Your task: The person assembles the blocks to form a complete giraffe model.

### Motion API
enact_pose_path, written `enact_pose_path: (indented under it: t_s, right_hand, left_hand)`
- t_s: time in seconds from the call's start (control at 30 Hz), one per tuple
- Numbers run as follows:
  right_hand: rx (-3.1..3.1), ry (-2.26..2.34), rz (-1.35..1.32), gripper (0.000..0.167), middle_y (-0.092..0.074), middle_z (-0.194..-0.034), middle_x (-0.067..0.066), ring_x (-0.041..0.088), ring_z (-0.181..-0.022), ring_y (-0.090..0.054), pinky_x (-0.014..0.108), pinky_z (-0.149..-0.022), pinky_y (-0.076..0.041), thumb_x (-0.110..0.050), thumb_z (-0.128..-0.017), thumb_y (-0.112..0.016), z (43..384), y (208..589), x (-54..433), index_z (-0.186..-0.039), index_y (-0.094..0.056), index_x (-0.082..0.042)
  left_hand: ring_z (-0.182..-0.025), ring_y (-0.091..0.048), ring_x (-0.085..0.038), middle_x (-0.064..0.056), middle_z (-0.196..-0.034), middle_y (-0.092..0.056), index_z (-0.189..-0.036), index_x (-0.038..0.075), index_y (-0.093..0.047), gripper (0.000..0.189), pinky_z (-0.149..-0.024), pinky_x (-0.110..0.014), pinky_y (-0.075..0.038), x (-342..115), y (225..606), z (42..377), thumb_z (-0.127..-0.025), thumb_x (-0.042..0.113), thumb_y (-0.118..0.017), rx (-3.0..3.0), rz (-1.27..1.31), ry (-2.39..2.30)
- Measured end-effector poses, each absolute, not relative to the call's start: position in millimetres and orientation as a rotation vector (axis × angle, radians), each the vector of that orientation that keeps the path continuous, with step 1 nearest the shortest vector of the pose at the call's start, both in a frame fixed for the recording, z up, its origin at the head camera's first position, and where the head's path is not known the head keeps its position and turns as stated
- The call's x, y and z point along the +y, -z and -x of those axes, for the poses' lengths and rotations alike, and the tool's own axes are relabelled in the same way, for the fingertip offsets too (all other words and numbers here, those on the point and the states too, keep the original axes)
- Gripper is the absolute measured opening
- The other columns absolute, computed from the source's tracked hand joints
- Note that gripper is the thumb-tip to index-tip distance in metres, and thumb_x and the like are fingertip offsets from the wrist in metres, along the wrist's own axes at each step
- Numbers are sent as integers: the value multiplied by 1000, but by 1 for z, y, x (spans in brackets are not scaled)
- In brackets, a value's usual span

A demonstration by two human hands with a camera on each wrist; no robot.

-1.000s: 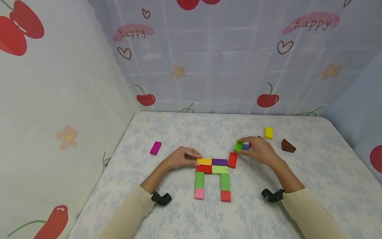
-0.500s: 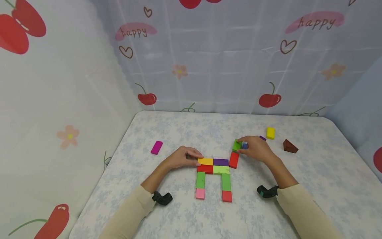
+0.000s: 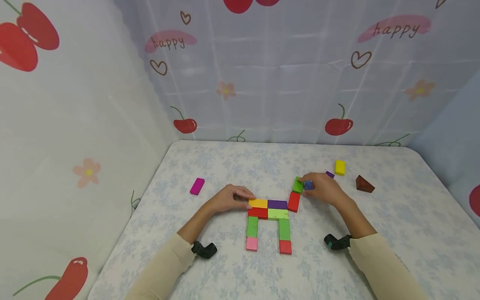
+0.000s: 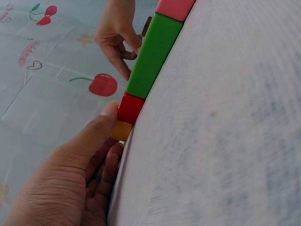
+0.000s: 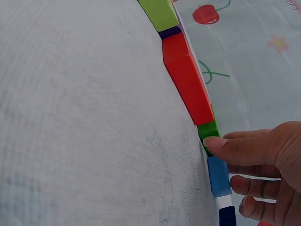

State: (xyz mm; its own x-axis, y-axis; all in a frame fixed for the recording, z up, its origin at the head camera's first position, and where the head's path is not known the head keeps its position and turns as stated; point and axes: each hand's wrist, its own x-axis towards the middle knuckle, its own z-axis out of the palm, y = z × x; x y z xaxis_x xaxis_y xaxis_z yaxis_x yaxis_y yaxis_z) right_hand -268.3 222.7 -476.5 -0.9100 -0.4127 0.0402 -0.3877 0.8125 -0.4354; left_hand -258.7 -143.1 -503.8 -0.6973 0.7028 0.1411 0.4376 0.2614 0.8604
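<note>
Wooden blocks form a figure on the table. My left hand pinches the left end of an orange-yellow block, beside a dark purple block. A red block and a light green block lie directly below these. Two legs of green blocks end in a pink block and a red one. At upper right, a slanted red block meets a green block. My right hand has thumb and index at that green block. A blue block lies beside it under the hand.
A magenta block lies on the left of the table. Behind and right of my right hand are a yellow block, a partly hidden purple block and a brown angular block.
The green block at my right hand has shifted slightly and now lies in line with the slanted red block. My right hand moved a little left. My left hand stays at the orange-yellow block.
</note>
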Motion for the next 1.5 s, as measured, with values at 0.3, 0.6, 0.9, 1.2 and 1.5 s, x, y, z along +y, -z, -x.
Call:
enact_pose_path:
  t_s: [0.3, 0.6, 0.9, 1.2, 1.5]
  right_hand:
    - [2930, 690, 659, 47, -69, -125, 20, 40, -115, -62, 57, -96, -50, -6, -84, -83, 268, 478, 223, -128, -70, -1]
    - [2933, 674, 673, 47, -69, -124, 19, 40, -115, -62, 57, -97, -50, -5, -83, -83, 268, 476, 221, -128, -70, -1]
    - [2937, 675, 674, 45, -69, -124, 18, 39, -115, -62, 57, -98, -49, -4, -84, -83, 266, 476, 220, -127, -70, -2]
    - [2917, 715, 682, 49, -69, -126, 17, 38, -115, -62, 55, -93, -52, -2, -85, -79, 268, 474, 218, -133, -68, -6]
    - [2922, 700, 699, 41, -71, -120, 16, 39, -117, -62, 56, -95, -52, 0, -86, -78, 268, 476, 218, -125, -74, -7]
  left_hand:
    - [-112, -64, -18, -13, -118, -73, -118, 1, -75, 33, -93, -31, -51, -142, 502, 257, -86, 4, -81, 2260, -1054, -1417]
    - [-112, -64, -19, -12, -117, -73, -118, 0, -75, 33, -92, -33, -52, -143, 503, 258, -86, 5, -81, 2257, -1060, -1428]
    - [-111, -64, -12, -10, -117, -73, -118, 2, -76, 32, -93, -32, -52, -142, 505, 259, -87, 7, -81, 2264, -1058, -1414]
    - [-111, -63, -10, -9, -118, -73, -119, 3, -76, 33, -96, -33, -50, -144, 502, 260, -86, 8, -82, 2268, -1042, -1406]
    - [-112, -63, -13, -12, -118, -72, -119, 1, -75, 33, -96, -34, -51, -143, 501, 259, -87, 7, -81, 2260, -1053, -1411]
